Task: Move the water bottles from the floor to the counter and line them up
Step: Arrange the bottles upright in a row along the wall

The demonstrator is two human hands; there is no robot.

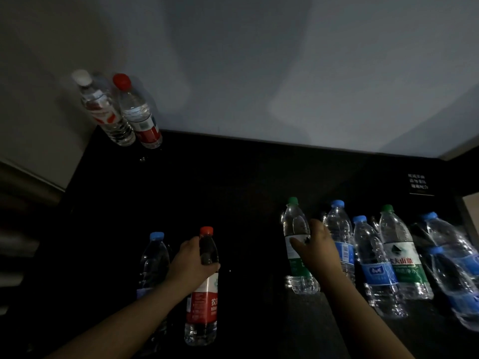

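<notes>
Left grip (191,257) was clenched round the shoulder of the red-capped bottle (203,301), just under the cap. The bottle was upright, base on the counter (233,182) as far as I could tell. Right grip (317,244) was wrapped on the green-capped bottle (294,221), thumb across the front, also upright.

Places below are relative to the red-capped bottle:
- Green-capped bottle: well off to its right, bare dark counter between.
- Right-hand cluster (399,257) of blue and green caps: further right again, packed close.
- Lone blue-capped bottle (154,255): just to its left, partly hidden by my forearm.
- Corner pair (140,117): far back-left against the wall.

My read: the next move hinges on that gap to the right. Long axes were all vertical, so it's a sideways shift, and the left grip was nearest. The floor was out of view, so I couldn't tell what remained there.
</notes>
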